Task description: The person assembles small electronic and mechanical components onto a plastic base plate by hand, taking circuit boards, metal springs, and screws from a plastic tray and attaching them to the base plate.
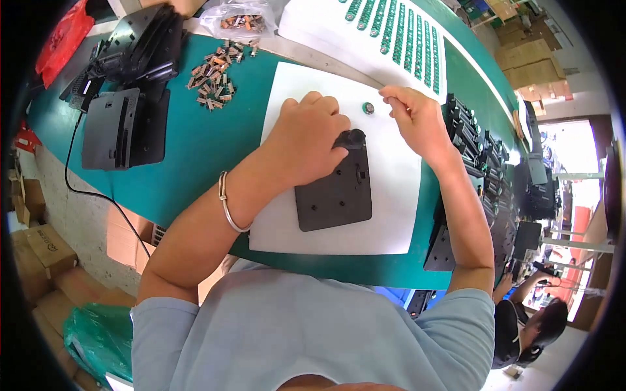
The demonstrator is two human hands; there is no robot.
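Observation:
My left hand [303, 140] is wrapped round the upper part of a black plastic device with a flat rectangular base plate [332, 195], on a white foam sheet [277, 228]. A round black end [354, 138] of the device sticks out past my fingers, which hide the rest. My right hand [417, 120] is raised over the sheet's right side, thumb and fingers pinched together; whatever they hold, if anything, is too small to make out. Between my hands lies a small round green circuit board part [368, 108] with a metallic middle.
Small metal-and-orange parts [214, 75] lie in a pile at the far left, below a clear bag [240, 21]. Black devices [124, 127] stand at left; others [479, 143] line the right. A white tray [313, 29] holds rows of green boards. Another person [531, 329] sits at right.

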